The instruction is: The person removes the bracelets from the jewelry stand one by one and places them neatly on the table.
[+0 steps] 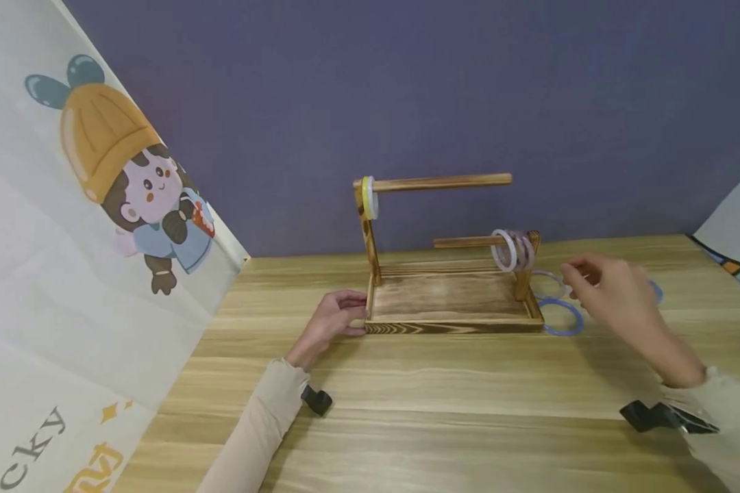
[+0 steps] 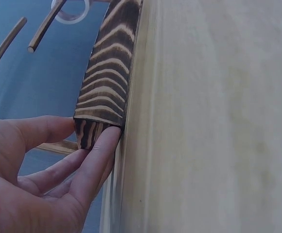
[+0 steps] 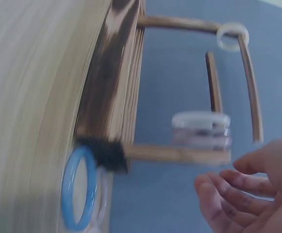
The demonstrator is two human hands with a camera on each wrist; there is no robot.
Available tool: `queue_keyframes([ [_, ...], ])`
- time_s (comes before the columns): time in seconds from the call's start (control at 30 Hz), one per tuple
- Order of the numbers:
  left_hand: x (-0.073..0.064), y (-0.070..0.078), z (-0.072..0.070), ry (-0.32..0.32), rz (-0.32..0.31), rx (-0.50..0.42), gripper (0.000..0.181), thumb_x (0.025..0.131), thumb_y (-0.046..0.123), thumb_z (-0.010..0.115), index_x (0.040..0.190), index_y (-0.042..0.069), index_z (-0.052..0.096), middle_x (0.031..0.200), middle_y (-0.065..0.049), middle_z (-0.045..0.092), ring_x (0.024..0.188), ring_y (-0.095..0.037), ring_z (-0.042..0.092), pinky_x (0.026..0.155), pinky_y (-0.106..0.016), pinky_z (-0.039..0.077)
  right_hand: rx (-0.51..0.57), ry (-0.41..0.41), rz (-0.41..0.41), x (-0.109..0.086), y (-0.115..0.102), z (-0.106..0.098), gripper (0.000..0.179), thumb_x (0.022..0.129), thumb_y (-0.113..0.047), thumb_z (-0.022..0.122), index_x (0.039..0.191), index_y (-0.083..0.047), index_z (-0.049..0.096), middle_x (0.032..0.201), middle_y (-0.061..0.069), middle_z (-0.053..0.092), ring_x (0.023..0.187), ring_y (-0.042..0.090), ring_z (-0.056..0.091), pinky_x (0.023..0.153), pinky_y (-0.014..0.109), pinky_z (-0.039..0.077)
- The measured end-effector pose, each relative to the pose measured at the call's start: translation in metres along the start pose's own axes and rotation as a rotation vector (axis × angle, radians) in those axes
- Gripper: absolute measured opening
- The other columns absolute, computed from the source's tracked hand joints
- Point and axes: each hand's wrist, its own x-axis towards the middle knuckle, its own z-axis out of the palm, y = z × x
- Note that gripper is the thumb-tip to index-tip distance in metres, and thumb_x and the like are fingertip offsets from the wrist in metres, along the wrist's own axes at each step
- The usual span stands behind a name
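Note:
A wooden bangle stand (image 1: pixel 450 327) has a shallow tray base and two rods. My left hand (image 1: pixel 331 318) holds its left end, and in the left wrist view the thumb and fingers (image 2: pixel 95 165) lie around the tray's corner. A yellow bangle (image 1: pixel 365 198) and a white one hang at the upper rod's post end. On the lower rod hang a white bangle (image 1: pixel 502 250) and pale purple ones. My right hand (image 1: pixel 617 294) hovers right of the stand, fingers loosely bent, nothing between them. Below it lie a blue bangle (image 1: pixel 564 317) and a pale bangle (image 1: pixel 549 274).
Another blue bangle (image 1: pixel 656 292) shows partly from behind the right hand. The wooden table (image 1: pixel 444 411) meets a dark blue backdrop (image 1: pixel 370 89) behind the stand. A white sheet with a cartoon figure (image 1: pixel 154 185) stands at the left.

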Motion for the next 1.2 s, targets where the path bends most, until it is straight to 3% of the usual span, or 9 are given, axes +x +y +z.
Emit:
queue_keyframes([
  [0.13,0.001,0.0,0.0,-0.004,-0.002,0.0,0.039,0.091,-0.003,0.063,0.129,-0.007,0.057,0.123,-0.026,0.06,0.1,-0.03,0.066,0.078,-0.042,0.065,0.019,0.074,-0.063,0.004,-0.023,0.009,0.019,0.097,-0.013,0.063,0.104,0.004,0.071,0.079,0.015,0.072,0.057,0.001,0.061,0.038,0.013,0.042],
  [0.37,0.002,0.001,0.001,0.009,-0.006,-0.006,0.037,0.091,-0.003,0.063,0.128,-0.007,0.058,0.12,-0.025,0.062,0.096,-0.027,0.066,0.077,-0.041,0.065,0.065,0.14,-0.179,0.022,-0.062,0.027,0.015,0.094,-0.008,0.067,0.106,0.0,0.072,0.083,0.012,0.073,0.064,0.024,0.067,0.057,0.002,0.044],
  [0.43,0.002,0.002,0.001,0.011,-0.005,-0.006,0.037,0.091,-0.003,0.062,0.128,-0.007,0.058,0.12,-0.026,0.061,0.096,-0.028,0.066,0.077,-0.041,0.065,0.087,0.13,-0.191,0.029,-0.073,0.034,0.016,0.096,-0.008,0.066,0.108,-0.001,0.072,0.086,0.012,0.073,0.067,0.023,0.067,0.059,0.005,0.048],
  [0.57,0.002,0.002,0.001,0.006,-0.012,-0.004,0.037,0.092,-0.004,0.061,0.129,-0.007,0.057,0.121,-0.026,0.061,0.098,-0.03,0.066,0.078,-0.041,0.065,0.131,0.083,-0.19,0.047,-0.093,0.049,0.018,0.099,-0.013,0.062,0.109,-0.002,0.072,0.091,0.012,0.073,0.072,0.022,0.068,0.06,0.027,0.059],
  [0.67,0.002,0.001,0.001,0.002,-0.012,-0.01,0.037,0.092,-0.004,0.062,0.129,-0.008,0.057,0.121,-0.027,0.06,0.099,-0.03,0.066,0.078,-0.041,0.065,0.161,0.068,-0.195,0.06,-0.106,0.06,0.019,0.1,-0.015,0.061,0.11,-0.002,0.072,0.093,0.012,0.073,0.073,0.022,0.068,0.061,0.04,0.061],
  [0.83,0.001,-0.003,0.002,-0.011,-0.022,-0.014,0.037,0.092,-0.003,0.063,0.128,-0.008,0.057,0.12,-0.026,0.06,0.097,-0.029,0.066,0.078,-0.042,0.065,0.244,0.061,-0.222,0.076,-0.123,0.08,0.019,0.099,-0.014,0.062,0.11,-0.002,0.072,0.095,0.011,0.073,0.073,0.02,0.068,0.063,0.038,0.062],
  [1.2,0.002,-0.001,0.0,-0.005,0.0,-0.015,0.037,0.091,-0.003,0.063,0.128,-0.008,0.057,0.118,-0.025,0.063,0.096,-0.027,0.067,0.077,-0.042,0.065,0.341,0.037,-0.199,0.112,-0.156,0.108,0.023,0.1,-0.016,0.062,0.117,-0.003,0.07,0.105,0.012,0.073,0.078,0.021,0.07,0.065,0.036,0.062],
])
